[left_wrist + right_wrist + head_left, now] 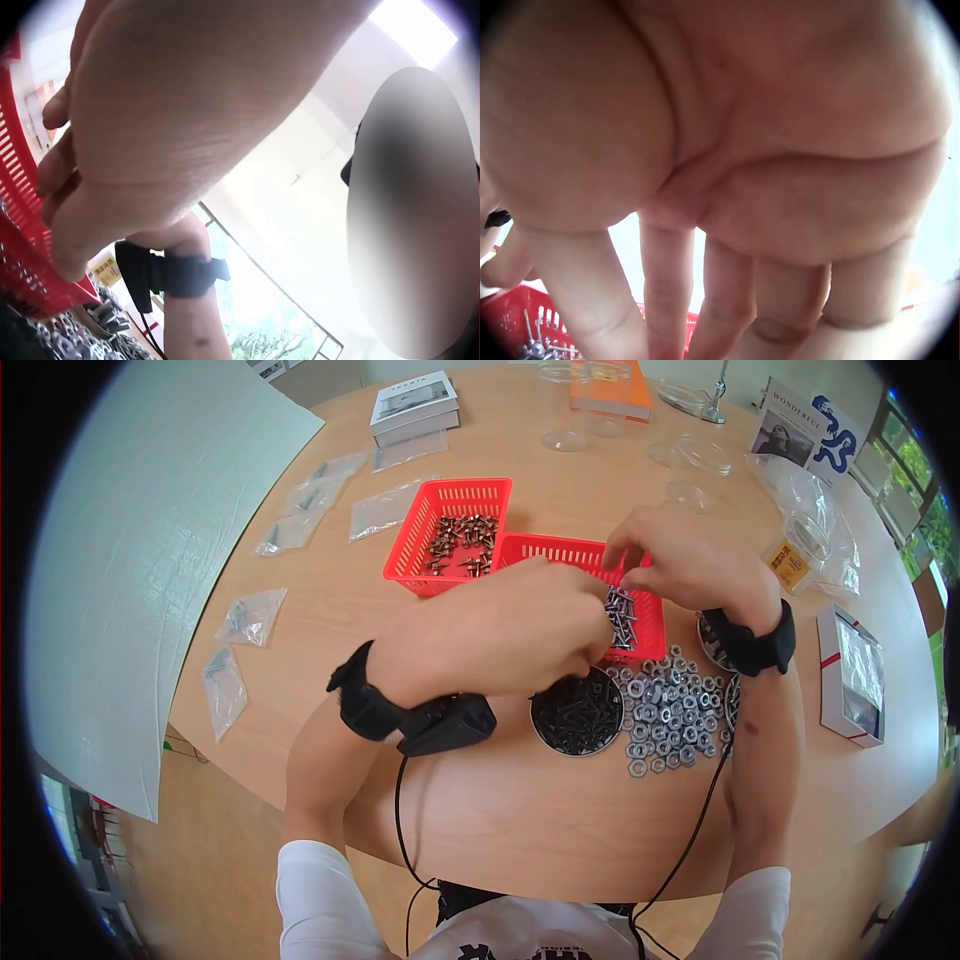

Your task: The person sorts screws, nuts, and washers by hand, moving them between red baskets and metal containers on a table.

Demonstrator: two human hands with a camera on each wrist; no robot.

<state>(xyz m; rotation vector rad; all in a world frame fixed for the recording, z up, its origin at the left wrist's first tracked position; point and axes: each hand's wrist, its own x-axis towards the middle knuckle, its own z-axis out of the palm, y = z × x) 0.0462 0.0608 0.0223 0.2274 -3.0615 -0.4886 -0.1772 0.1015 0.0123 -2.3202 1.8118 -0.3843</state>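
Observation:
My left hand (510, 620) hangs over the near left part of a red basket (655, 630) holding silver screws (620, 618). Its fingers bend downward near a round dish of black screws (578, 715); whether they pinch anything is hidden. In the left wrist view the left hand (172, 120) has bent fingers beside the red basket wall (19, 161). Above the basket's right side is my right hand (690, 555), thumb and fingers apart, with nothing visible between them. The right wrist view shows the right hand (727, 172) with fingers extended downward, screws (544, 349) below at left.
Behind at left stands another red basket (430, 582) with bronze-coloured screws (465, 540). Loose nuts (675, 710) lie right of the black-screw dish. Small plastic bags (225, 685) lie at left, clear containers (565, 410) and books (415, 410) at the back, an open box (850, 675) at right.

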